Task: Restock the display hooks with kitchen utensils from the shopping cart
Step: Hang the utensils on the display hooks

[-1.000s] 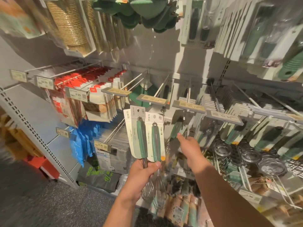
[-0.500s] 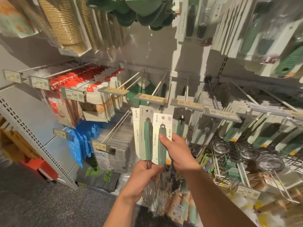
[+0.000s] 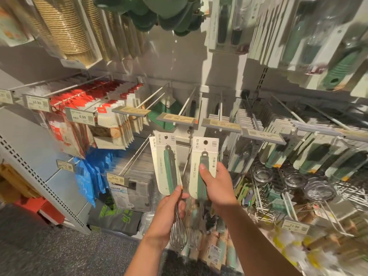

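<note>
Two carded whisks being held up under a bare hook, neither hung yet.

Left to right: red-and-white packets (image 3: 79,108) are hanging behind price tags (image 3: 81,117) reading "16.90" and "4.99"; a lower tag is reading "19.90". The left hand (image 3: 166,215) is gripping the left whisk (image 3: 169,168), or possibly a small stack of them, fingers curled round the base of the green handle, the wire head hanging below the palm. The right hand (image 3: 217,186) is pinching the right whisk (image 3: 203,168), thumb pressed on the card face, fingers wrapped behind. Both cards are showing "304". Directly above, the nearly bare hook (image 3: 188,102) is waiting, its tag seeming to read "10.90". Hooks further right are looking well stocked. The cart is not showing, so remaining stock cannot be judged.
</note>
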`<action>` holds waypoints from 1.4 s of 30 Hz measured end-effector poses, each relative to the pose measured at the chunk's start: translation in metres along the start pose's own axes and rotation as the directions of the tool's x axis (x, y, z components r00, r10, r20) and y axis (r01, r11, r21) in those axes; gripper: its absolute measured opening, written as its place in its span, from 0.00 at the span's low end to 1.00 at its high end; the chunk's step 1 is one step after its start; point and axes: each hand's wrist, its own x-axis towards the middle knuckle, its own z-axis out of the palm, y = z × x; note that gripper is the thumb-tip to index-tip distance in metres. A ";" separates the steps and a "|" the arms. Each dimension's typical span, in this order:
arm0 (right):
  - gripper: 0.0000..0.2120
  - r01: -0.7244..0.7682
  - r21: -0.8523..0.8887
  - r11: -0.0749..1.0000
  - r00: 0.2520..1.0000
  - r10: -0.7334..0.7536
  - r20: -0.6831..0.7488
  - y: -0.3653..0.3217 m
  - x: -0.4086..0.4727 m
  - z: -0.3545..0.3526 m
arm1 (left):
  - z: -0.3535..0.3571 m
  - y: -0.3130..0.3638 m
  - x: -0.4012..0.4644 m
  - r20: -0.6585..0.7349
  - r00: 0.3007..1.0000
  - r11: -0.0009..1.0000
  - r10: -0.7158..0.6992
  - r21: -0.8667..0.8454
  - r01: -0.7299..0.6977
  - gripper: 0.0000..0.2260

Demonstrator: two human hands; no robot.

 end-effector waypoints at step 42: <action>0.09 -0.158 0.089 0.983 0.971 0.171 -0.166 0.002 0.026 -0.010 | 0.016 -0.001 0.008 0.015 1.000 0.989 -0.003 0.145 0.001 0.37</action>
